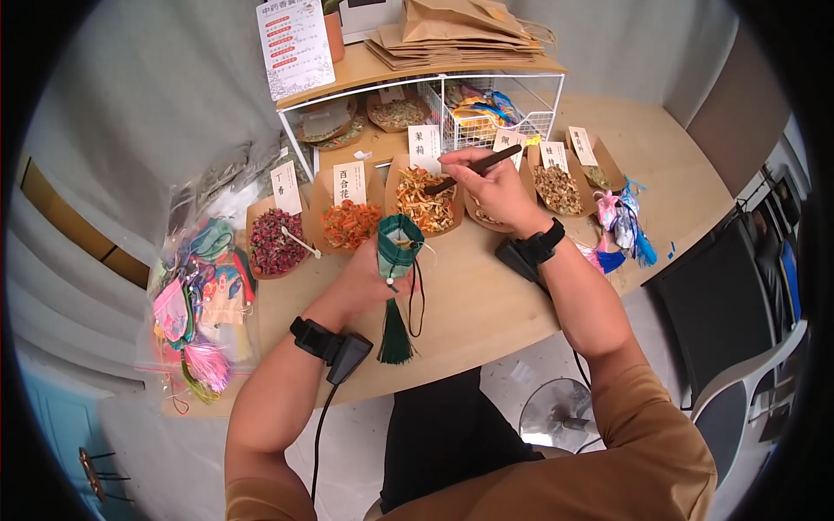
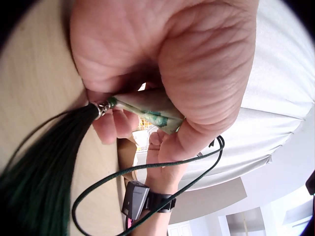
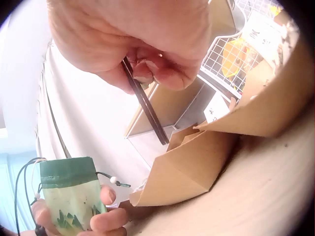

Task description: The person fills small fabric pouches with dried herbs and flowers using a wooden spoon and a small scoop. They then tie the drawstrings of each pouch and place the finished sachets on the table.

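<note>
My left hand (image 1: 358,285) grips a small green drawstring pouch (image 1: 400,243), its mouth open and facing up. A dark green tassel (image 1: 396,337) and a looped cord hang below it. In the right wrist view, my left fingers wrap the pouch (image 3: 69,196) from beneath. My right hand (image 1: 502,193) pinches the handle of a dark wooden spoon (image 1: 486,162). The spoon's lower end reaches into a brown paper tray of yellow-orange dried petals (image 1: 424,204), and its bowl is hidden there. The pouch stands just in front of this tray, on its left side.
Trays of orange petals (image 1: 349,224), dark red buds (image 1: 276,241) and tan pieces (image 1: 558,189) flank it, with label cards. A small white scoop (image 1: 301,243) lies on the buds. Colourful pouches (image 1: 204,300) lie left, tasselled ones (image 1: 618,221) right. A shelf (image 1: 426,74) stands behind.
</note>
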### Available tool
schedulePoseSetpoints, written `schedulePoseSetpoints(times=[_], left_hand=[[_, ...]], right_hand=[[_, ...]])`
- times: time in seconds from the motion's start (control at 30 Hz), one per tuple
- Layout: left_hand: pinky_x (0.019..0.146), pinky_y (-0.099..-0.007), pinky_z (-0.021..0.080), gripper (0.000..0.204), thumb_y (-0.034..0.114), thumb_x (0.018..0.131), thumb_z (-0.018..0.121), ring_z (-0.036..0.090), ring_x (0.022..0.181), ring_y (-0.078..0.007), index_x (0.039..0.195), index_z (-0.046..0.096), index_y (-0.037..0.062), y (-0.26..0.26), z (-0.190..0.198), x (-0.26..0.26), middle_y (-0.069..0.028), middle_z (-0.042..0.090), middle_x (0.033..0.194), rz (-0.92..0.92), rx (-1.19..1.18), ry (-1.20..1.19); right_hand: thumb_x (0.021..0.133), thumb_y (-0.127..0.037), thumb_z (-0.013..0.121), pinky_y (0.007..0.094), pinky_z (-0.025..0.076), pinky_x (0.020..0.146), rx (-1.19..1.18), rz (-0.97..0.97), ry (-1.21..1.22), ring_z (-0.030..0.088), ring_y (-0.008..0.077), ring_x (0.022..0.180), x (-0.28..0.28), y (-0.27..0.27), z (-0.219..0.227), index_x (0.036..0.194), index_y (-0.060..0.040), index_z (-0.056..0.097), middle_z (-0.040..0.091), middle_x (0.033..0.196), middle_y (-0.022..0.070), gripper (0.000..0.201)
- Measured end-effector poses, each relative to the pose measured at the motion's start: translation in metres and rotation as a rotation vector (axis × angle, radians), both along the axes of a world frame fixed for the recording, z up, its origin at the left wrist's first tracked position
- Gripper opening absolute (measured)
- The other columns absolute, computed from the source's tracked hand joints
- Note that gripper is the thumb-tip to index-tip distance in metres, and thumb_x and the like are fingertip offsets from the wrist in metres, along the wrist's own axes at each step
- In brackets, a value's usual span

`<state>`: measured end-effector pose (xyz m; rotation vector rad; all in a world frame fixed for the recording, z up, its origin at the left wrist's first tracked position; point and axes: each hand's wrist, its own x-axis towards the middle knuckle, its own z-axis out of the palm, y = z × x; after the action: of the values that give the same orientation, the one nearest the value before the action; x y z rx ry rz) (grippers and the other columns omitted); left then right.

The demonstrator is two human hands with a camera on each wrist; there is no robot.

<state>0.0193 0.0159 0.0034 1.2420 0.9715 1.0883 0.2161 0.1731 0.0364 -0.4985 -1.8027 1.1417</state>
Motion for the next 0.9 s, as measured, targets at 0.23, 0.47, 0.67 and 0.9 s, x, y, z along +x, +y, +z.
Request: schedulePoseSetpoints(times=[0.23,0.47,0.67,0.9], left_hand=[[0.078,-0.0334,0.056,0.047,0.005,0.073,0.077,0.061,0.088,-0.0138,0.113,0.051,0.0058,0.001,0.0,0.001,-0.0021,0.057,0.102,0.01,0.006,0.02],[0.078,-0.0344,0.056,0.054,0.006,0.072,0.078,0.062,0.088,-0.0152,0.117,0.048,0.0063,0.0,0.0,0.0,-0.0026,0.056,0.104,-0.03,-0.006,-0.031],[0.079,-0.0335,0.056,0.057,0.007,0.072,0.079,0.061,0.091,-0.0151,0.119,0.047,0.0074,0.002,-0.002,0.0,-0.0018,0.056,0.104,-0.03,0.003,-0.015],[0.078,-0.0291,0.055,0.05,0.004,0.074,0.077,0.058,0.091,-0.01,0.116,0.05,0.0075,0.0,-0.001,0.0,0.0006,0.056,0.102,-0.028,0.013,-0.02]], right_hand=[[0.088,-0.013,0.068,0.0262,0.046,0.057,0.092,-0.037,-0.297,0.054,0.0081,0.062,0.0,0.001,-0.007,0.093,0.0012,0.071,0.066,0.07,0.0036,0.016],[0.09,-0.014,0.066,0.0241,0.046,0.053,0.116,-0.028,-0.294,0.054,0.0067,0.058,-0.001,0.002,-0.009,0.098,0.0009,0.071,0.066,0.07,0.0029,0.017],[0.092,-0.009,0.062,0.0234,0.047,0.053,0.165,-0.016,-0.202,0.055,0.0055,0.059,-0.001,0.001,-0.006,0.099,0.0015,0.07,0.067,0.074,0.003,0.015],[0.092,-0.005,0.059,0.0241,0.047,0.068,0.031,-0.029,-0.039,0.057,0.007,0.075,-0.002,-0.002,-0.001,0.099,0.0019,0.069,0.067,0.085,0.0024,0.013]])
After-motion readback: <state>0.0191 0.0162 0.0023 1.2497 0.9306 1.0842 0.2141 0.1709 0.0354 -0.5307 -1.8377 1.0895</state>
